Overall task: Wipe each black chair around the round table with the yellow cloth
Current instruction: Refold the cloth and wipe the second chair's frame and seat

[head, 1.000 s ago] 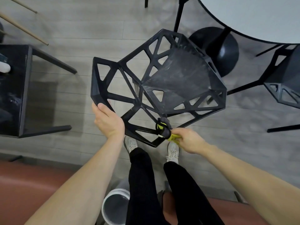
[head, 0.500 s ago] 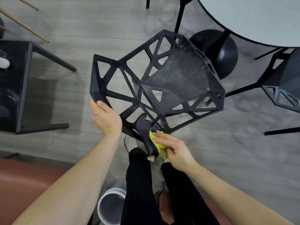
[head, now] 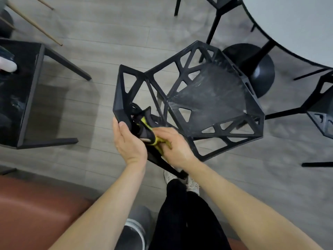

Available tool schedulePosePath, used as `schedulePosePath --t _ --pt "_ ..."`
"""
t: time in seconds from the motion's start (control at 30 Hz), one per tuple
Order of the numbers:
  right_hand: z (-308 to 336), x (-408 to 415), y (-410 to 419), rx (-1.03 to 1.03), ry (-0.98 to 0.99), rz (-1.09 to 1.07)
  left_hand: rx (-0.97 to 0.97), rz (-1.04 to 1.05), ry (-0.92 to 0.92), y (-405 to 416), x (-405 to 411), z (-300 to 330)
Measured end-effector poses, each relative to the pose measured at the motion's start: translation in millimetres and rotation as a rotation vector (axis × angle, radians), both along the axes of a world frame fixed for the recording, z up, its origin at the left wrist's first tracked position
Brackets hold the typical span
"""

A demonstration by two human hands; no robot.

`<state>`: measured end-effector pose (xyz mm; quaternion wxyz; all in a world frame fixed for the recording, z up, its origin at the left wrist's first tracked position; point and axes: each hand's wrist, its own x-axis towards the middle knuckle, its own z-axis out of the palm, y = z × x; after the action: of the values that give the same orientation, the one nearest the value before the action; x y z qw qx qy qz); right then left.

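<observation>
A black chair [head: 212, 98] with a lattice of triangular openings stands below me, its dusty seat toward the round table [head: 295, 24]. My left hand [head: 128, 141] grips the near left edge of the chair's backrest. My right hand [head: 173, 145] is closed on the yellow cloth [head: 155, 139], which looks dark grey on one side, and presses it against the backrest bars close to my left hand. Part of the cloth pokes through the lattice.
A second black chair [head: 322, 112] stands at the right, a third [head: 219, 4] at the top by the table's black base [head: 257, 69]. A black side table [head: 19, 94] is at the left. A grey bin [head: 133, 230] and a brown-red bench [head: 36, 210] lie by my legs.
My right hand has carried the cloth leftward along the lower backrest, from its bottom corner up to beside my left hand. The view has shifted so the chair sits further right.
</observation>
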<state>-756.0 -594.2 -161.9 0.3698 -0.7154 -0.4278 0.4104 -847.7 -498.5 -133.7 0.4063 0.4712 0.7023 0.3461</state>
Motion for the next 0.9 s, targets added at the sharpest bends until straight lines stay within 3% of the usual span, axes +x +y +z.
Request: schedulePosePath --t 0.17,0.37,0.5,0.6,0.7,0.8,0.9 --pt "-38 43 41 -0.311 -0.048 -0.191 0.008 -0.047 0.003 -2 1 -6" --pt "8 -3 -12 -0.035 0.131 -0.059 0.025 -0.043 0.004 -5 -3 -3" --pt "-44 40 9 -0.232 -0.016 0.003 0.006 -0.040 -0.009 -6 -5 -1" --pt "-32 70 35 -0.368 0.017 -0.141 0.023 -0.039 0.016 -7 -2 1" --pt "14 65 67 -0.096 0.098 -0.266 0.042 -0.037 0.055 -9 -3 3" --pt "32 34 93 0.251 0.053 -0.034 0.121 -0.066 0.094 -10 -1 9" --pt "-26 30 67 0.199 0.037 0.195 0.126 -0.136 0.170 -10 3 15"
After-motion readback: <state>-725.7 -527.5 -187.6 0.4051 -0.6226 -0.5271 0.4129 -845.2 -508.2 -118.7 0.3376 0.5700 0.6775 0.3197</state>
